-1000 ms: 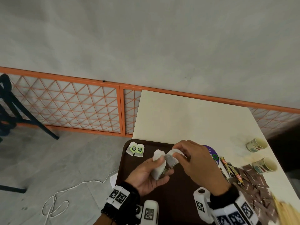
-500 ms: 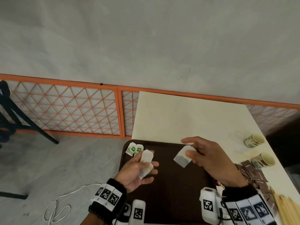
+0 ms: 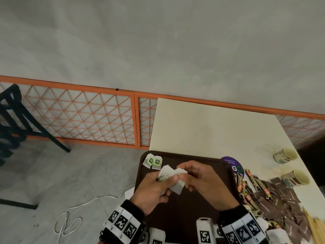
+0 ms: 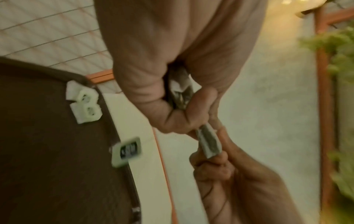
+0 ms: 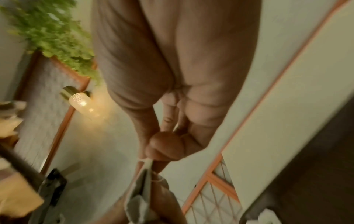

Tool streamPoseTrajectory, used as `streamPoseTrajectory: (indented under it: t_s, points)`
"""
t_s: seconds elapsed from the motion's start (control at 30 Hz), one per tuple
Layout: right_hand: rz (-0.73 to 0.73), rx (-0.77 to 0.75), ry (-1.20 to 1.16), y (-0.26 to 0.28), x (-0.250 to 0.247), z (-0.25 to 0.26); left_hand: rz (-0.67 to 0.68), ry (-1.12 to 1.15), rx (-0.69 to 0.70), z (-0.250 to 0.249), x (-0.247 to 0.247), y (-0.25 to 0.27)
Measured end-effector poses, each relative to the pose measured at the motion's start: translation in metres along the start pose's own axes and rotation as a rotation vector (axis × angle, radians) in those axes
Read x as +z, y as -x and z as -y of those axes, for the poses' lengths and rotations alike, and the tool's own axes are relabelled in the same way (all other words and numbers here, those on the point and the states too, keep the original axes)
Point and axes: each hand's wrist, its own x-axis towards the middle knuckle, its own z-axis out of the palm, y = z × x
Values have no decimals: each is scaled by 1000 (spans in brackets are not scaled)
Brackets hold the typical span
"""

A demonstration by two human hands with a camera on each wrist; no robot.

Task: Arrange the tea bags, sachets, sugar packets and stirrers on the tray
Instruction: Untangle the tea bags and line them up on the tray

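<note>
Both my hands hovered over the brown tray (image 3: 226, 187): my left hand (image 3: 154, 187) clutched a bunch of tea bags (image 3: 166, 171) while my right hand (image 3: 202, 180) pinched one bag (image 3: 179, 184) from it, and I judged the strings could snag and drag a second bag out. Beyond, two bags with green tags (image 3: 153, 161) lay in the tray's far left corner, print unreadable. Farther right, the purple sticker (image 3: 234, 163) showed "GO"; its small line was too blurred.

A café-like spot: serving tray (image 3: 226, 166), paper cups (image 3: 285, 155), lamp (image 5: 80, 101), plant (image 5: 57, 34)
</note>
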Motion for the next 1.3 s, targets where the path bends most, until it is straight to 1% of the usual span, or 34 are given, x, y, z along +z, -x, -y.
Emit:
streamPoseTrajectory:
  t_s: [0.03, 0.1, 0.13, 0.2, 0.27, 0.33, 0.4, 0.5, 0.6, 0.67, 0.7, 0.73, 0.87, 0.9, 0.97, 1.03, 1.07, 1.2, 1.3]
  points:
    - [35, 23, -148, 0, 2, -4, 35, 81, -56, 2, -5, 1]
    - [154, 54, -425, 1, 4, -8, 137, 254, -154, 3, -13, 3]
    - [204, 53, -486, 1, 5, -9, 185, 305, -184, 3, -16, 4]
    - [244, 49, -449, 0, 9, -10, 249, 325, -218, 4, -20, 4]
    - [241, 61, -372, -3, 14, -13, 258, 303, -240, 6, -22, 5]
    - [222, 76, -301, -6, 18, -13, 223, 265, -252, 9, -25, 4]
    - [193, 95, -233, -7, 22, -13, 160, 194, -252, 12, -27, 4]
    - [117, 147, -148, -9, 27, -16, 6, 89, -235, 21, -34, 1]
    - [31, 254, -199, -23, 27, -37, -185, 14, -211, 25, -51, 4]
    - [-43, 331, -111, -43, 30, -60, -313, 7, -201, 25, -70, 6]
    - [-66, 366, -46, -56, 35, -72, -350, 16, -197, 23, -79, 7]
    - [-75, 392, -8, -69, 41, -83, -365, 27, -196, 21, -87, 8]
    - [-101, 457, -41, -122, 76, -108, -379, 24, -206, 14, -101, 6]
    - [-128, 462, -12, -132, 84, -113, -399, 7, -204, 13, -103, 4]
    - [-202, 438, 144, -146, 93, -122, -460, -35, -197, 12, -105, 0]
    - [-244, 405, 298, -152, 97, -127, -504, -73, -190, 10, -106, -5]
    - [-257, 398, 328, -154, 99, -127, -512, -91, -192, 10, -106, -7]
    - [-335, 395, 373, -155, 101, -132, -501, -121, -208, 7, -103, -13]
    - [-368, 337, 387, -150, 104, -133, -494, -106, -206, 6, -101, -14]
